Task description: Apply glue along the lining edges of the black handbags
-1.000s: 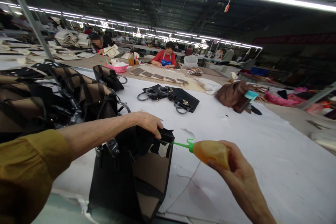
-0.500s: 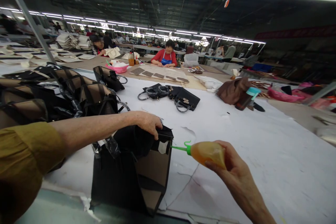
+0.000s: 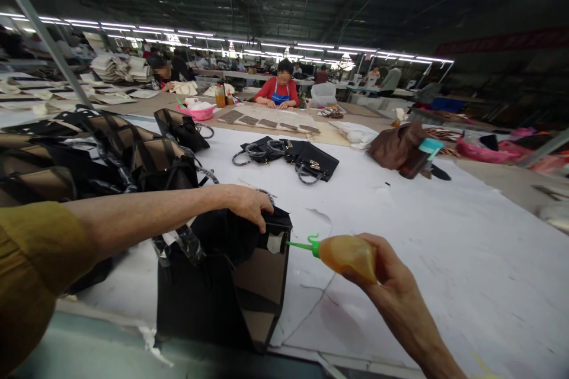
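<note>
A gold emblem [image 3: 314,164] shines on a small bag [image 3: 326,157] across the table [image 3: 444,260], its shape too small to read; the red banner [image 3: 502,40] at far right is too dim to make out.

Near the front edge stands the open black bag [image 3: 195,302], brown inside, with a pale patch [image 3: 274,243] by its upper rim. The left hand [image 3: 249,207] has its fingers bent and closed on that rim. The right hand [image 3: 386,263] wraps its fingers around a bottle [image 3: 347,254] of amber liquid, its green nozzle [image 3: 300,245] aimed at the rim (whether the tip touches, I cannot tell).

Wrapped handles [image 3: 191,246] hang over the bag's front, and the left forearm [image 3: 155,216] crosses before more bags [image 3: 164,163]. Brown cloth [image 3: 391,148] and a flask [image 3: 413,164] lie well apart, rightward.
</note>
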`<state>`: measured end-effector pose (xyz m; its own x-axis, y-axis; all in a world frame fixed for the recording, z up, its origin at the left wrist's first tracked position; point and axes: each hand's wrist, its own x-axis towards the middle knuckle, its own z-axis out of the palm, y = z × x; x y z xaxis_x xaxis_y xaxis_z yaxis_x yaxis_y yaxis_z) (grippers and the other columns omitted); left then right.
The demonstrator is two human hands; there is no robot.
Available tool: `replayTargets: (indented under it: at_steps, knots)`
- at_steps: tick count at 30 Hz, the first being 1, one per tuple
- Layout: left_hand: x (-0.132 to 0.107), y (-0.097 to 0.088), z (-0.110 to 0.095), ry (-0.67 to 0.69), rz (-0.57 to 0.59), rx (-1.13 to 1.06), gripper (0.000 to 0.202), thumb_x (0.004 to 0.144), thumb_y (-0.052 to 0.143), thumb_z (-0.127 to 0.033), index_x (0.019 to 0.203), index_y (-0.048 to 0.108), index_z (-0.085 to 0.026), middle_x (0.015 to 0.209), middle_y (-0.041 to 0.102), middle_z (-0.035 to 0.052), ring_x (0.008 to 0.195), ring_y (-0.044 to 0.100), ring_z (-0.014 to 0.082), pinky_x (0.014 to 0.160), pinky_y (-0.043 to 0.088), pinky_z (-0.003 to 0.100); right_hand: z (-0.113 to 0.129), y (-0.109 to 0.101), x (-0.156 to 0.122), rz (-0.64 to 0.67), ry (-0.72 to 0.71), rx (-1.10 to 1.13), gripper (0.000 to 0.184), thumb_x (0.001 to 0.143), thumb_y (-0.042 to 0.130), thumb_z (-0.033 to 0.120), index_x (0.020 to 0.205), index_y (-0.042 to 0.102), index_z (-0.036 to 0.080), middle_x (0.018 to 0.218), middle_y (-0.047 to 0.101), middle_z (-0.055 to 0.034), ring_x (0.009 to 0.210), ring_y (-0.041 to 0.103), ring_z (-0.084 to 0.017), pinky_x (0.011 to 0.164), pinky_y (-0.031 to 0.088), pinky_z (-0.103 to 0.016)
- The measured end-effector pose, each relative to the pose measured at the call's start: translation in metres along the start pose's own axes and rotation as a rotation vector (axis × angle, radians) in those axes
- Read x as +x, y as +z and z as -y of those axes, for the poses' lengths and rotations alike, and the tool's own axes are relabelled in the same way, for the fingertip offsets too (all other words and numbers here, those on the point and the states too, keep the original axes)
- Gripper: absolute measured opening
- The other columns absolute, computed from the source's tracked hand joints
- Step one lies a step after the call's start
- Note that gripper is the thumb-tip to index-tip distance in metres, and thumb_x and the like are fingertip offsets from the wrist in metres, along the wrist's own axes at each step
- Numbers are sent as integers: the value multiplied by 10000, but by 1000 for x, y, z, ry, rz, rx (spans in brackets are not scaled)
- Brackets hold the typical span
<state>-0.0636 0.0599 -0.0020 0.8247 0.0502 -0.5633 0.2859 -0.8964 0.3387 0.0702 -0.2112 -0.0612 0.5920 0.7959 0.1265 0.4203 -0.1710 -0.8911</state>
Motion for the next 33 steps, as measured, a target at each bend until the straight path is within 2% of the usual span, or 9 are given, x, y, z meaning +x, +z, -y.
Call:
replayTargets:
  at_steps: [4, 12, 22, 28, 33]
  knots:
    - [2, 2, 4, 15, -7, -15, 311, 695, 633, -344, 962, 650, -184, 852, 673, -5, 727, 565, 139, 595, 417, 192, 2, -1, -4, 50, -19, -36, 408, 785, 655, 503, 1068, 482, 263, 928, 603, 10, 808, 554, -231, 670, 446, -320]
    - [4, 2, 6, 31, -16, -16, 325, 669, 647, -370, 936, 654, -185, 830, 667, 6, 714, 565, 149, 575, 415, 203, -3, -1, -8, 71, -29, -73, 412, 768, 670, 501, 1054, 493, 264, 887, 619, 8, 767, 560, -239, 661, 447, -336]
    - [4, 4, 5, -1, 0, -44, 354, 643, 666, -377, 946, 646, -195, 808, 669, -14, 684, 562, 140, 565, 418, 202, 0, -1, 0, -44, -58, 4, 442, 762, 686, 496, 1082, 483, 268, 970, 597, 1, 842, 549, -246, 721, 434, -344]
    - [2, 3, 1, -16, 7, -52, 344, 641, 672, -368, 935, 648, -192, 814, 671, -12, 680, 560, 143, 556, 415, 206, -7, -1, -6, -2, -23, -2, 436, 767, 682, 493, 1070, 483, 251, 920, 608, -6, 794, 569, -248, 675, 454, -343]
    - [2, 1, 0, -14, -8, 29, 381, 631, 673, -410, 933, 652, -178, 819, 662, 7, 698, 561, 158, 576, 416, 224, -9, -3, -12, 58, -35, -54, 389, 785, 659, 497, 1045, 496, 257, 901, 619, -3, 786, 572, -248, 639, 460, -331]
